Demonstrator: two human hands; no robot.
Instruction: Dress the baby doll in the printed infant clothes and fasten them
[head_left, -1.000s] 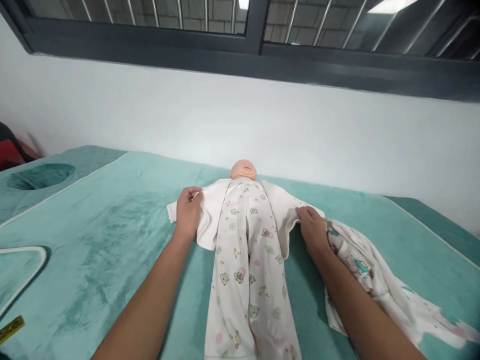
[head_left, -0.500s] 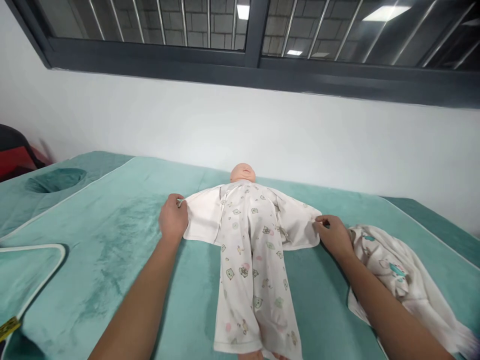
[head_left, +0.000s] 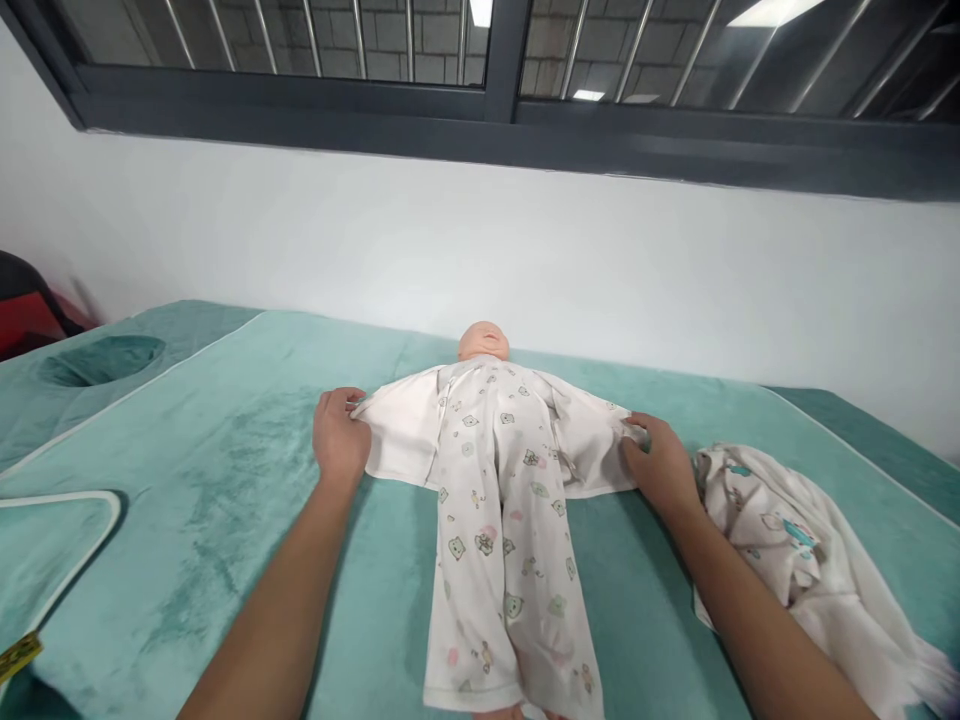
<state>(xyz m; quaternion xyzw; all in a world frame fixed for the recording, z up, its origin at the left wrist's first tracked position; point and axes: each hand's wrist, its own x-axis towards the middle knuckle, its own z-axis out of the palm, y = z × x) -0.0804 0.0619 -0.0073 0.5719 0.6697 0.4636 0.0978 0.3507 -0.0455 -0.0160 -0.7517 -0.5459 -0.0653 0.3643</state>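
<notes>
A baby doll [head_left: 484,341] lies on its back, dressed in a long white printed baby gown [head_left: 472,520] with the sleeves spread to both sides. The doll's arms are hidden inside; its feet peek out at the bottom of the frame. At the end of the left-hand sleeve, my left hand [head_left: 341,435] pinches the cuff between thumb and fingers. My right hand [head_left: 660,460] holds the edge of the opposite sleeve, thumb below and fingers above.
A crumpled white printed cloth [head_left: 780,530] lies by my right forearm. Everything rests on a green padded bed [head_left: 247,430] with a face hole [head_left: 105,360] at left. Behind it stand a white wall [head_left: 420,240] and a window frame [head_left: 300,112]. A white-edged green piece [head_left: 60,560] lies at left.
My right hand has shifted slightly inward and its grip on the sleeve edge has changed. My left fingers have moved a little over the cuff. The view has shifted slightly.
</notes>
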